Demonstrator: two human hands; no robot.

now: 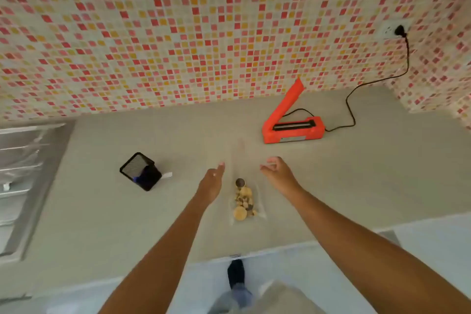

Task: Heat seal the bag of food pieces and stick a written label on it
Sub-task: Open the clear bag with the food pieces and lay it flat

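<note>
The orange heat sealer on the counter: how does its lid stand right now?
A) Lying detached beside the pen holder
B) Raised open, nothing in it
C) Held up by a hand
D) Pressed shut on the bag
B: the orange heat sealer has its lid angled up, its sealing strip bare, while the clear bag of food pieces lies apart on the counter.

I see the bag lying on the bench in the middle, its food pieces gathered at the near end. My left hand is just left of it, my right hand just right. The heat sealer sits behind and to the right, its cord running to a wall socket. A mesh holder stands to the left, with what may be a label beside it. A sink lies far left.
</note>
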